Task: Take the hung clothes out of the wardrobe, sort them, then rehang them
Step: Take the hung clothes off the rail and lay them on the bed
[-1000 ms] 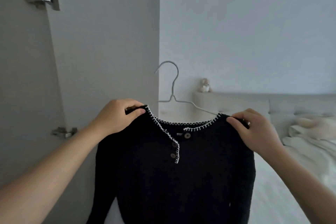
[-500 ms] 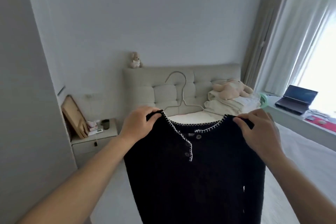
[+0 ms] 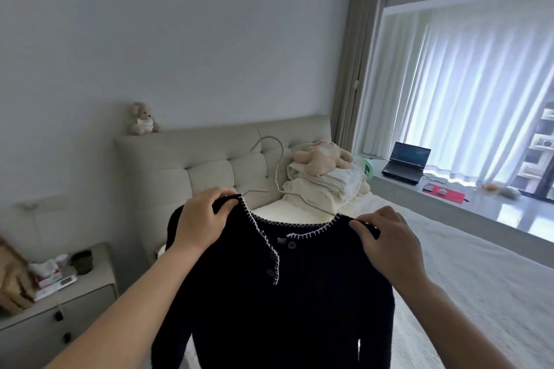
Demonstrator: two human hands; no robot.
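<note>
Black knit, trimmed at the neck in white stitching: I am holding up a dark sweater [image 3: 287, 302] on a pale wire hanger [image 3: 277, 172], one shoulder in each hand, out over the foot of a bed [image 3: 467, 278]. My left hand [image 3: 201, 220] is gripping the sweater's left shoulder, fingers [image 3: 220, 204] curled over the top and thumb pinching the knit just beside the collar. My right hand [image 3: 389, 244] is pinching the other shoulder, its fingers folded down onto the fabric. Between the two hands the hanger's hook is rising upright above the neckline, and the body and sleeves are hanging straight down below my wrists. Three dark buttons [image 3: 291, 245] are showing on the placket, which is lying partly open.

Beyond my fingers a padded beige headboard [image 3: 209, 165] is standing against the wall, a small teddy bear [image 3: 141, 118] sitting on its top edge. Above my right hand, folded cream bedding [image 3: 326, 189] is stacked at the head of the bed with a pink soft toy [image 3: 322, 157] on top. Below and outside my left forearm, a bedside cabinet [image 3: 75, 299] is carrying a dark cup [image 3: 81, 260] and small boxes. Far out past my right hand, an open laptop [image 3: 406, 162] is sitting on the window ledge [image 3: 494, 216] under white curtains [image 3: 467, 93].
</note>
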